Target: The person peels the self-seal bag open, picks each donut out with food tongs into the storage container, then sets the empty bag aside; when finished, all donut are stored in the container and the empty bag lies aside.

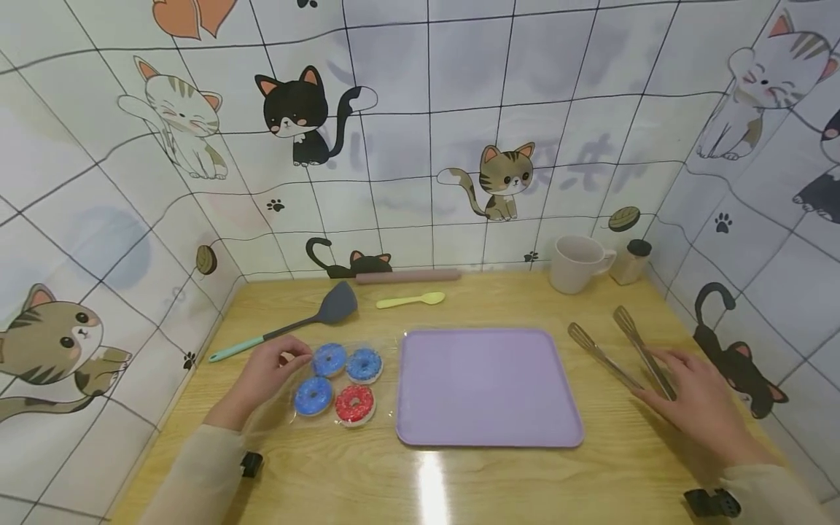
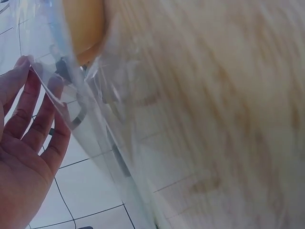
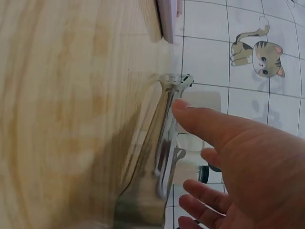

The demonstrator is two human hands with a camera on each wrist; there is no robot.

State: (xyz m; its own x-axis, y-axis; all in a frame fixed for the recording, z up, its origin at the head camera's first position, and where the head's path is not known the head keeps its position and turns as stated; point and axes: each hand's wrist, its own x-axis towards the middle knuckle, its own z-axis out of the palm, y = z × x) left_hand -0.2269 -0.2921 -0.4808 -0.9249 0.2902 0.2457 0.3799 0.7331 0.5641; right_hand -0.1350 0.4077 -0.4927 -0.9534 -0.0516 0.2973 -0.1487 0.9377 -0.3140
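Observation:
Several toy donuts lie in a clear plastic bag (image 1: 386,357) at the left of the table; blue donuts (image 1: 313,396) and one red donut (image 1: 355,405) show through it. My left hand (image 1: 272,370) is at the bag's left edge. In the left wrist view, its thumb and forefinger pinch the clear film, the other fingers loosely spread. At the right, metal tongs (image 1: 646,355) with whisk-like tips lie spread on the table. My right hand (image 1: 702,408) is over their rear end, thumb beside one arm and fingers by the other, relaxed rather than gripping.
A purple tray (image 1: 488,386) lies between the hands. Behind are a spatula (image 1: 337,303), a yellow spoon (image 1: 410,300) and a rolling pin (image 1: 408,276) along the wall. A mug (image 1: 574,266) and a black-lidded jar (image 1: 631,263) stand at the back right. Cat-patterned walls enclose the table.

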